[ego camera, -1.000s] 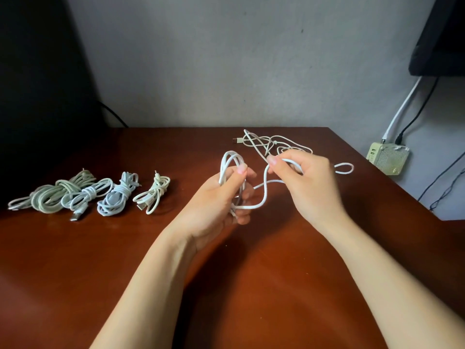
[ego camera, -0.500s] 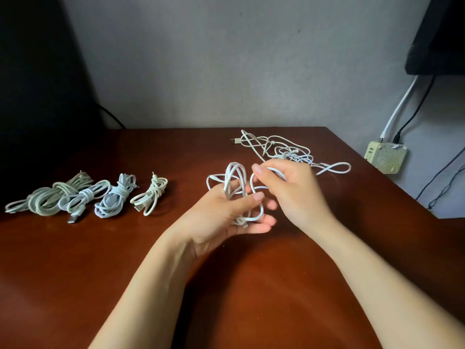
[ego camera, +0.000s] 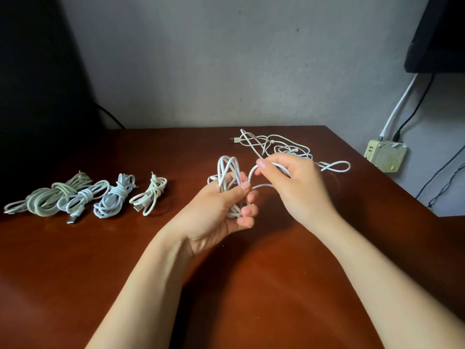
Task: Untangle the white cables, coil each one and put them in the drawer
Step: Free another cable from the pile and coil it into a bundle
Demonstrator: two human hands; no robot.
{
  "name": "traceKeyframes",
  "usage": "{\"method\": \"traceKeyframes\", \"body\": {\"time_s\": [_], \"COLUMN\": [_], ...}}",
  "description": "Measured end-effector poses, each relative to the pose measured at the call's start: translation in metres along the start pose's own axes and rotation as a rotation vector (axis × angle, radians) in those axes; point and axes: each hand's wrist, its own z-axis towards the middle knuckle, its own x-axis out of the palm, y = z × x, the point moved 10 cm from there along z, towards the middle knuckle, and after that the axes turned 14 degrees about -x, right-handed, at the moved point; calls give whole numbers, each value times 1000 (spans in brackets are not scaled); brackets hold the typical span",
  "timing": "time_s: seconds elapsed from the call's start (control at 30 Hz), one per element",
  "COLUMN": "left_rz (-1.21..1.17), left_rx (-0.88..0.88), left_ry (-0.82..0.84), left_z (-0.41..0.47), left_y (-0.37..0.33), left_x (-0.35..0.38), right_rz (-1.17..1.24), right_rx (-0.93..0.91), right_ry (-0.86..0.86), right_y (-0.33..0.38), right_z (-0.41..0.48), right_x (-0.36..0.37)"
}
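- A glossy red-brown wooden table [ego camera: 75, 273] fills the lower half, set against a plain grey wall [ego camera: 226, 59]
- A dark shape [ego camera: 37, 84] stands at the left, too dim for me to make out; a black object [ego camera: 437, 34] is cut off by the top right corner, and leads [ego camera: 399, 103] drop from it to a cream box [ego camera: 385, 154] on the wall
- The loose tangle [ego camera: 279, 147] of white cables lies at the far right of the table, partly hidden behind my right hand, with one plug [ego camera: 234, 140] poking out to the left
- Four coiled cables [ego camera: 113, 197] lie in a row at the left, each wrapped round its middle, well apart from my hands
- My left hand [ego camera: 216, 210] grips a part-wound coil [ego camera: 227, 172] above the table, thumb across its loops, fingers curled under
- My right hand [ego camera: 297, 187] pinches the free strand [ego camera: 263, 185] of that coil, just beside the left; I cannot tell where the strand ends
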Motion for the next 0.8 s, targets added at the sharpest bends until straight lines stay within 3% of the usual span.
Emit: {"method": "traceKeyframes", "body": {"time_s": [0.23, 0.4, 0.53, 0.7, 0.8], "left_rz": [31, 105, 98, -317, -606], "left_rx": [26, -36, -8, 73, 133], "left_ry": [-13, 81, -24, -278, -211], "left_z": [-5, -2, -1, -3, -3], "left_y": [-8, 1, -4, -11, -17], "left_x": [-4, 2, -5, -40, -49], "right_rz": [9, -40, 52, 127, 123], "right_rx": [-73, -175, -153, -87, -56], "right_ry": [6, 84, 131, 48, 108], "right_y": [9, 25, 24, 16, 14], "right_z": [0, -2, -1, 5, 3], "right_x": [-2, 5, 9, -2, 5]}}
